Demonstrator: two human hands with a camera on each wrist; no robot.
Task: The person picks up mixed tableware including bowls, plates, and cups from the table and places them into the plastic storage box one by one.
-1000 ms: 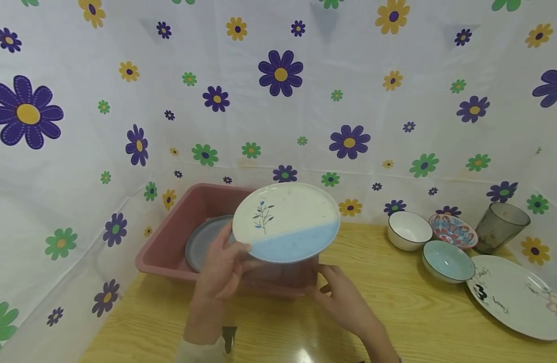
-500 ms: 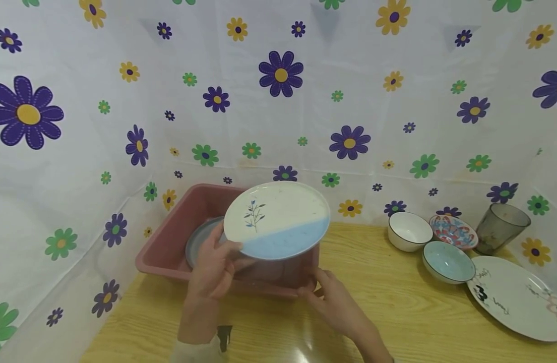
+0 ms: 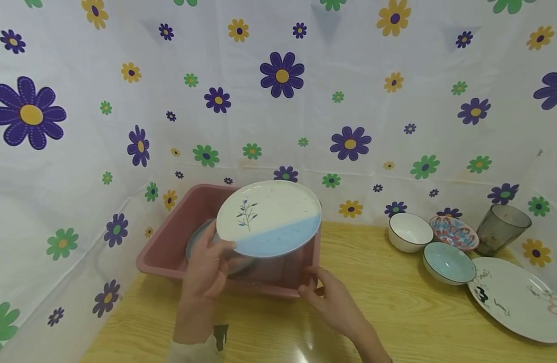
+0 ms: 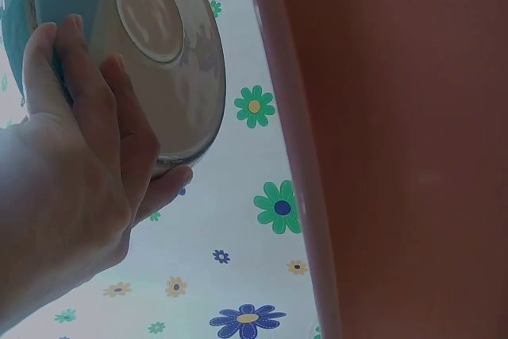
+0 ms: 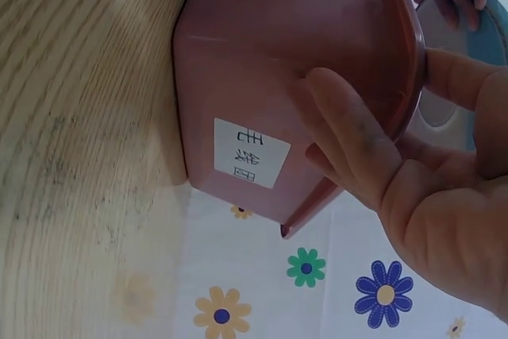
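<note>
In the head view, my left hand (image 3: pixel 204 269) holds a round plate (image 3: pixel 269 217) by its left edge, thumb on the top face and fingers underneath. The plate is cream and light blue with a small leafy sprig, tilted above a pink plastic basin (image 3: pixel 162 270). From below, the left wrist view shows the fingers spread on the plate's underside (image 4: pixel 163 105). At the basin's front right corner my right hand (image 3: pixel 334 305) grips the rim, thumb at the front and fingers on the right side. Inside the basin lies a grey-blue plate (image 3: pixel 194 242), partly hidden by my left hand.
To the right on the wooden table (image 3: pixel 369 272) stand a white bowl (image 3: pixel 410 233), a pale blue bowl (image 3: pixel 448 264), a red-and-blue patterned dish (image 3: pixel 455 234), a dark glass tumbler (image 3: pixel 502 232) and a large oval platter (image 3: pixel 518 302). A flowered cloth (image 3: pixel 260 116) hangs behind.
The plate in my left hand has moved left over the basin. My right hand has shifted slightly left at the basin's corner. The basin and the dishes on the right stay put.
</note>
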